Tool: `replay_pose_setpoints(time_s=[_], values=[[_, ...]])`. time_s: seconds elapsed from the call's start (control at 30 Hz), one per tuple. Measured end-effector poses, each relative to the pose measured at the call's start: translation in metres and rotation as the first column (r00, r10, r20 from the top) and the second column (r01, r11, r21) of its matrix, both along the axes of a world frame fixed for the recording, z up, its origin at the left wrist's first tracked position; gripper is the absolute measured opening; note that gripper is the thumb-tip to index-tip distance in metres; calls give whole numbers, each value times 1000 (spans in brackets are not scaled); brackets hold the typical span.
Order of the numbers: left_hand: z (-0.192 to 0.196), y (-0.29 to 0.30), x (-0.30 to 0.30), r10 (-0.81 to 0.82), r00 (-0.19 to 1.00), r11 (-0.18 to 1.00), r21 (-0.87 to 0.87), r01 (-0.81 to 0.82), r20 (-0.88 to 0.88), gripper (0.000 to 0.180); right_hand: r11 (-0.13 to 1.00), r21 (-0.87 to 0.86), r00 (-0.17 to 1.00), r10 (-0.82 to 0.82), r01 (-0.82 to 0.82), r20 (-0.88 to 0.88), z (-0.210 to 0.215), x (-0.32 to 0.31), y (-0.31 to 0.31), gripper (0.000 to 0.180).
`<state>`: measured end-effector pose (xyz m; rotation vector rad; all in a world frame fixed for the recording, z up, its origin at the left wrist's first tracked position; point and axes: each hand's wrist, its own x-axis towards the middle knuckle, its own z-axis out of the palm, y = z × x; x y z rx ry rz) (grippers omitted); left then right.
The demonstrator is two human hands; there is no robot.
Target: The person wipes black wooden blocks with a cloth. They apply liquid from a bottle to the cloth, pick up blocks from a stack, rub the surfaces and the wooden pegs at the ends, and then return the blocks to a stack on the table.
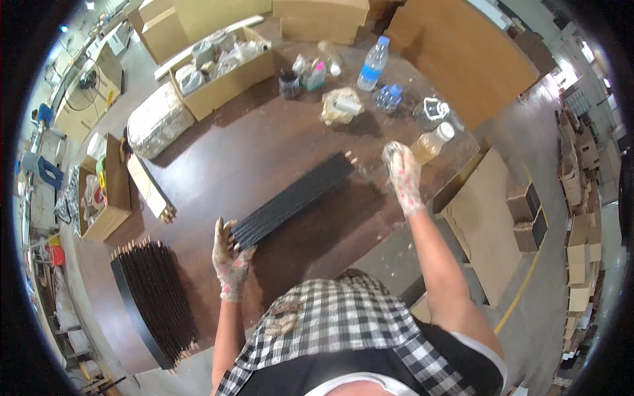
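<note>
The gloved left hand (230,259) grips the near end of a flat stack of dark ribbed strips (292,198), steadying it on the brown table (218,158). The gloved right hand (403,177) hovers closed beyond the far end, near an amber bottle (432,142); whether it holds anything is unclear.

slat bundle (294,198) mid-table (264,142), stacked slats (155,300) left, bottles (373,63) behind
</note>
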<state>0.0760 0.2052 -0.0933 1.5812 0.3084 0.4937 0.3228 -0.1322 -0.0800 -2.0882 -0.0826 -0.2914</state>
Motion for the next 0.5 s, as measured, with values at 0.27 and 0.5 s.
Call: replay_pose_setpoints(time_s=[0.27, 0.5], values=[[5, 4, -3, -3, 999, 994, 106, 6, -36, 87, 974, -89, 874, -147, 211, 462, 115, 26, -68, 31], [1, 6, -3, 31, 998, 988, 151, -22, -57, 103, 615, -786, 997, -6, 65, 78, 96, 48, -78, 40]])
